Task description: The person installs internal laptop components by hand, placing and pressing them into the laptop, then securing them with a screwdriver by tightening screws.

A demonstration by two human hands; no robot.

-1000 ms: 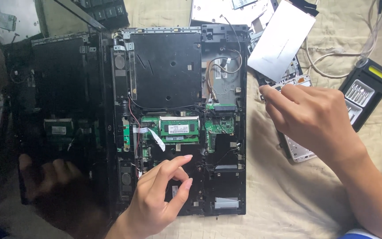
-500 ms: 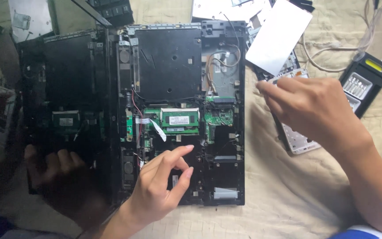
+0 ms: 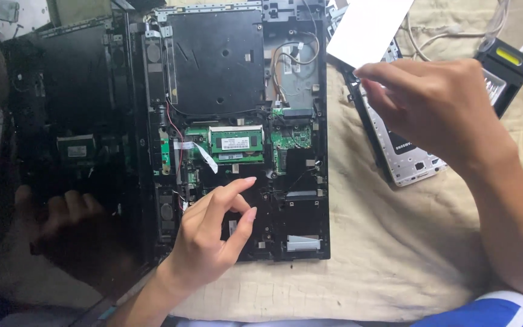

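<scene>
An opened black laptop base (image 3: 225, 66) lies on a beige cloth (image 3: 394, 254), its circuit boards and a green memory module (image 3: 235, 144) exposed. My left hand (image 3: 210, 233) rests on the lower middle of the base, with the index finger stretched out and the thumb apart from it, holding nothing. My right hand (image 3: 437, 103) hovers over a silver drive (image 3: 404, 160) to the right of the laptop. Its fingertips are pinched together near the drive's top edge, and nothing shows between them.
The dark laptop screen (image 3: 74, 91) lies flat to the left and reflects a hand. A white panel (image 3: 373, 27) sits at the top right, beside white cables (image 3: 449, 36) and a black case with a yellow stripe (image 3: 506, 63).
The view has drawn closer. My right hand stays pinched at the drive's top edge, slightly higher in the frame. My left hand keeps its place on the base.
</scene>
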